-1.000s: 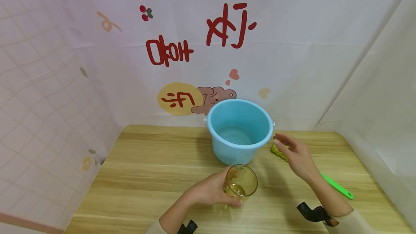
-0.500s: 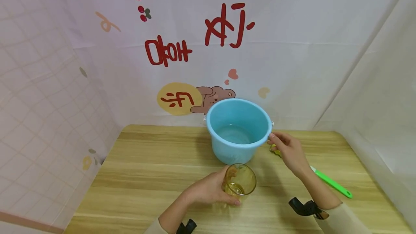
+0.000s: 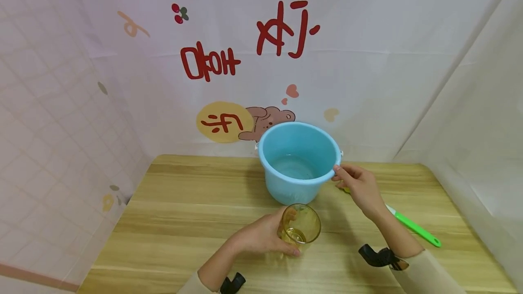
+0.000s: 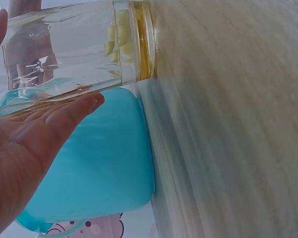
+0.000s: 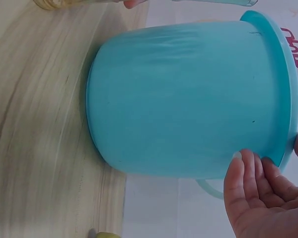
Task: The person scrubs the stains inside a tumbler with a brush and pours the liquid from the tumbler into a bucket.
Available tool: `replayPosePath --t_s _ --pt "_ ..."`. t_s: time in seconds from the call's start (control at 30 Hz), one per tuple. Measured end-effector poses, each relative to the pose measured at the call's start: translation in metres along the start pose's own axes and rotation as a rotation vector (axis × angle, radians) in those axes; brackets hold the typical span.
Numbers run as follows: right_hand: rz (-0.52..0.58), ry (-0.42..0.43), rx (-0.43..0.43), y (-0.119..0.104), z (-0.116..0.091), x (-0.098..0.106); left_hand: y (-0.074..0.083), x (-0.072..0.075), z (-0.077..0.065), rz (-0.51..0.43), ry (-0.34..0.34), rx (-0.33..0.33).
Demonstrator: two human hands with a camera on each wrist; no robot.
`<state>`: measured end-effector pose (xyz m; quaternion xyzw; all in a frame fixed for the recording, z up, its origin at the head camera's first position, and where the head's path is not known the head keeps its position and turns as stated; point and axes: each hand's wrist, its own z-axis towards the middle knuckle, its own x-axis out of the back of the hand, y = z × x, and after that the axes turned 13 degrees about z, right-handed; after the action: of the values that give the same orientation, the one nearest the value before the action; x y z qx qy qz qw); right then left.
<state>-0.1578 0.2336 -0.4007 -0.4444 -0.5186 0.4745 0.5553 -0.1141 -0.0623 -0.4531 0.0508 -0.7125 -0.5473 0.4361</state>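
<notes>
A light blue bucket (image 3: 290, 189) stands upright on the table with shallow clear liquid at its bottom. My right hand (image 3: 361, 189) pinches its rim on the right side, thumb on top and fingers under the lip, as the right wrist view shows on the bucket wall (image 5: 188, 99). My left hand (image 3: 263, 235) holds an amber drinking glass (image 3: 306, 223) in front of the bucket, thumb at the near side and fingers round the far side. A little liquid lies in the glass. In the left wrist view the glass base (image 4: 143, 42) is right at the tabletop.
A green-handled tool (image 3: 416, 229) lies to the right, its white end partly behind my right forearm. A small yellow object (image 3: 346, 190) shows mostly hidden beneath my right hand. Behind the wooden table (image 3: 196, 180) hangs a white printed cloth (image 3: 367, 80).
My right hand has come leftward from the open beside the bucket and taken hold of its rim. The left hand and the glass stay in place.
</notes>
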Motion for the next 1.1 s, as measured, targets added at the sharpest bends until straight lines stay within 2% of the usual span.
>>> replayPosePath --t_s 0.4,0.8,0.93,1.1 --pt "0.072 -0.015 -0.005 0.0021 0.0030 0.0023 0.0021 0.0009 0.0016 -0.022 0.003 -0.020" --pt "0.133 -0.015 -0.003 0.0035 0.0047 -0.0005 0.0039 -0.0005 -0.0004 0.003 0.058 0.047" --pt "0.139 -0.015 0.003 0.0039 0.0049 -0.0007 0.0034 -0.0011 0.0002 0.031 0.084 0.038" --pt "0.129 -0.013 0.003 0.0035 0.0036 -0.0001 0.0012 -0.0020 -0.0009 0.020 0.109 0.023"
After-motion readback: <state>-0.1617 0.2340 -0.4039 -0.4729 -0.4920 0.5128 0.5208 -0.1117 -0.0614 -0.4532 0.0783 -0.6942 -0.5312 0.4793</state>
